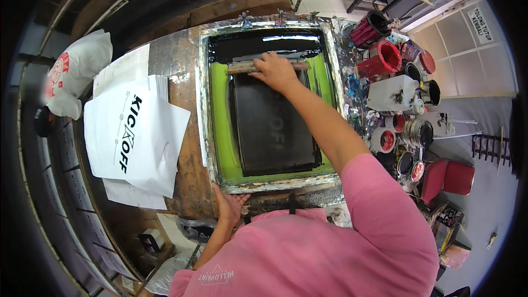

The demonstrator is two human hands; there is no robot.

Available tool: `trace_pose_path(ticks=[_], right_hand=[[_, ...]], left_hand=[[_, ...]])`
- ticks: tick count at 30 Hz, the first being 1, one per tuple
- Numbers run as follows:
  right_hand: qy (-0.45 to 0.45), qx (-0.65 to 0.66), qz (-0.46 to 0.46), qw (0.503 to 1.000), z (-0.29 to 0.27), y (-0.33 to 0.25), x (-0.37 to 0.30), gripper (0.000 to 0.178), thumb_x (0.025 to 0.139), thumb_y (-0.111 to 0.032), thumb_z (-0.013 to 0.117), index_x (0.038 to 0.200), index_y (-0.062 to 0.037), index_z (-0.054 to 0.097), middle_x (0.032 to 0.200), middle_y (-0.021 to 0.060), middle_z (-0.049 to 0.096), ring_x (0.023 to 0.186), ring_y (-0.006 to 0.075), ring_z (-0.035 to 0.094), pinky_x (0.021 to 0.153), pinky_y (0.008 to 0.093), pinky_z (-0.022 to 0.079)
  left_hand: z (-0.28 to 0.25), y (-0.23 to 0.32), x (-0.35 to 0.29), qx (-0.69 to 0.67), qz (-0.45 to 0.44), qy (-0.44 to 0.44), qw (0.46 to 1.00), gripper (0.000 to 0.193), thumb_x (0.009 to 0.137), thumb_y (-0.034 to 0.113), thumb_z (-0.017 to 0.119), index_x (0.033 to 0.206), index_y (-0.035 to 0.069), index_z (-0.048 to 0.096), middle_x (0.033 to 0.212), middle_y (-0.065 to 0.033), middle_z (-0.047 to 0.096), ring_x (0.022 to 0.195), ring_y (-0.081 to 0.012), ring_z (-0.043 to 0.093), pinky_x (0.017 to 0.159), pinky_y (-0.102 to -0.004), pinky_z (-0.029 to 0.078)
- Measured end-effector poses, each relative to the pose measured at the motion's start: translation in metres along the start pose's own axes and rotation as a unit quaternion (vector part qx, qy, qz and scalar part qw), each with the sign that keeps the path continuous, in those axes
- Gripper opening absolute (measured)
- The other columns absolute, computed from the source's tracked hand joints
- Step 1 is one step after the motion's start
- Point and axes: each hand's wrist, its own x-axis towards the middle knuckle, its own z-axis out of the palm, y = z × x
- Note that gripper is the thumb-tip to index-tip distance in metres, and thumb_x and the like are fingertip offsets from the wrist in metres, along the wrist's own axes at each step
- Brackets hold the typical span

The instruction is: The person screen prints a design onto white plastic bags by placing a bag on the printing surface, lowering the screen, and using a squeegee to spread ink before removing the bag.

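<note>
Right hand: closed around the squeegee, toward the far end of the screen frame.
Left hand: open, fingers spread, at the frame's near left corner; firm contact is hard to tell.
Squeegee: crosswise under the right hand, well apart from the left.
Black ink: just beyond the squeegee.
White sheets: stacked left of the frame.

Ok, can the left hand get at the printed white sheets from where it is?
Probably yes: the left hand is at the near left corner of the screen frame, and only wooden tabletop seems to lie between that hand and the printed white sheets.
</note>
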Motion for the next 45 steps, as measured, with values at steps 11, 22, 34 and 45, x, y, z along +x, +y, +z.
trace_pose_path(ticks=[11,22,34,45], right_hand=[[-0.199,0.083,-0.006,0.976,-0.114,-0.114,-0.167,0.052,0.101,-0.061,0.058,0.108,-0.0106,0.070,0.092,0.0158,0.074,0.091,0.0395,0.073,0.079,0.0536,0.057],[0.169,-0.102,0.007,0.980,-0.245,-0.208,-0.186,0.033,0.090,-0.041,0.071,0.100,-0.0095,0.067,0.098,0.0106,0.064,0.096,0.0282,0.060,0.099,0.0532,0.039],[0.260,-0.108,-0.024,0.959,-0.322,-0.180,-0.090,0.040,0.092,-0.047,0.067,0.092,-0.0077,0.074,0.082,0.0082,0.067,0.084,0.0268,0.066,0.091,0.0485,0.040],[0.253,-0.114,-0.024,0.960,-0.362,-0.161,-0.031,0.041,0.094,-0.047,0.069,0.098,-0.0059,0.075,0.079,0.0117,0.069,0.076,0.0319,0.065,0.080,0.0435,0.040]], left_hand=[[-0.013,-0.004,-0.018,-0.059,0.046,-0.064,0.995,0.116,0.092,0.092,0.035,0.157,-0.003,0.032,0.146,-0.0227,0.051,0.127,-0.0340,0.058,0.111,-0.0489,0.050],[0.034,0.099,-0.093,-0.023,0.303,-0.398,0.865,0.093,0.102,0.076,0.042,0.154,-0.002,0.037,0.156,-0.0298,0.042,0.151,-0.0453,0.039,0.127,-0.0520,0.032],[0.003,0.011,0.043,0.769,0.378,0.168,0.488,0.107,0.096,0.083,0.041,0.167,0.004,0.028,0.172,-0.0334,0.014,0.162,-0.0491,0.001,0.119,-0.0771,-0.009],[0.116,0.117,-0.004,0.562,0.585,0.134,0.569,0.050,0.099,0.022,0.074,0.139,-0.006,0.063,0.137,-0.0250,0.067,0.129,-0.0402,0.062,0.112,-0.0491,0.045]])
